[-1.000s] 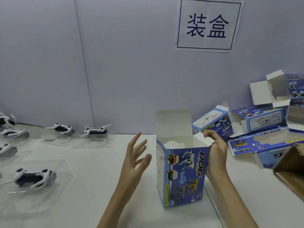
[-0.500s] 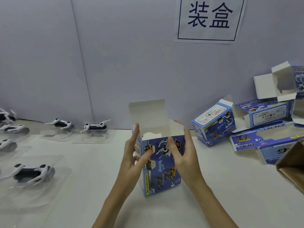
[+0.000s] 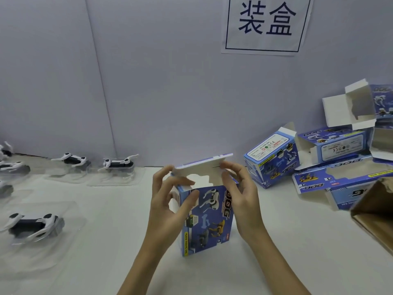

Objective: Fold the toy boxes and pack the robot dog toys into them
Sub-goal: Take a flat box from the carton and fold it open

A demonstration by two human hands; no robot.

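Toy box [image 3: 209, 220]: upright glossy printed cardboard, flat lid flap [image 3: 202, 165] pinched by both hands.

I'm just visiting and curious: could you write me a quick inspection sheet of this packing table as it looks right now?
Surface: white table.
Job's things: upright blue printed toy box, its white lid flap bent roughly level over the opening; white-and-black robot dog toys in clear trays, left.
Clutter: blue boxes heaped at right; brown cardboard carton.
Hands: left hand and right hand hold the box, fingers on the flap.
Cables: nothing seen.
Surroundings: pale wall, paper sign.
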